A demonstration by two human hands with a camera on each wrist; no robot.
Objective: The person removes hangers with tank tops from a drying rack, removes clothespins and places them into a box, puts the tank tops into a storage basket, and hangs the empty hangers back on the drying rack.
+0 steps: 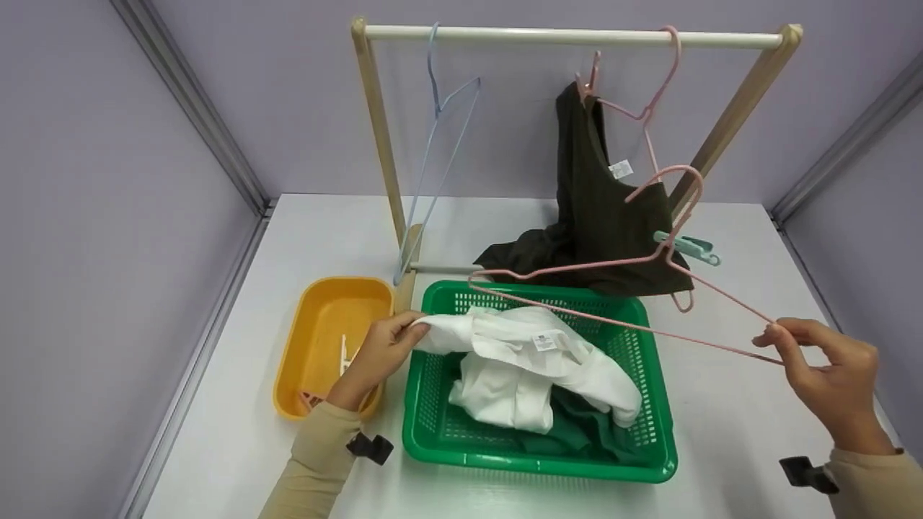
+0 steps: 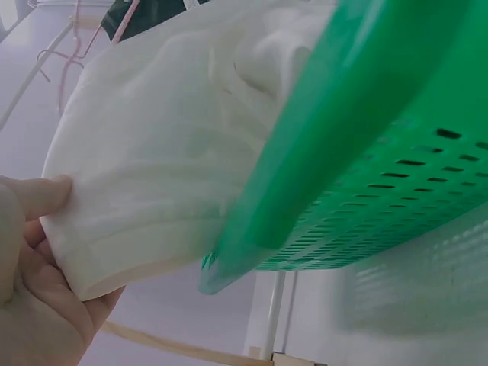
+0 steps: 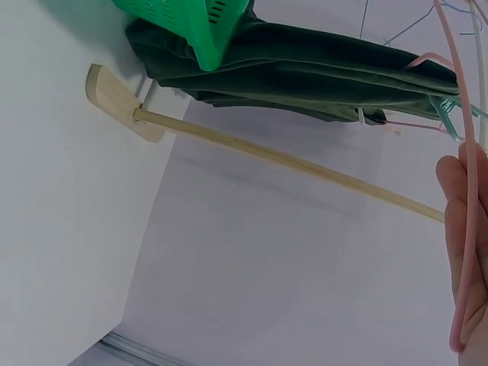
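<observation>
Now your left grip (image 1: 389, 349) is pinching one end of the white cloth garment (image 1: 505, 393), probably for spreading that end clear, while its crumpled bulk is lying in the green perforated plastic basket (image 1: 570, 467). Your right grip (image 1: 829, 367) is grasping the pink triangular clothes hanger (image 3: 470, 229) by one corner, so its long bar is slanting free over the basket. Behind, a teal plastic clothespin (image 1: 692, 248) is clamping the dark cloth garment (image 1: 613, 231), seemingly against slipping.

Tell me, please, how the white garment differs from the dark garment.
The white garment lies bunched mostly in the green basket; the dark garment hangs from a pink hanger on the rack. The left hand pinches the white garment, while no hand holds the dark garment. Both show a small white label.
</observation>
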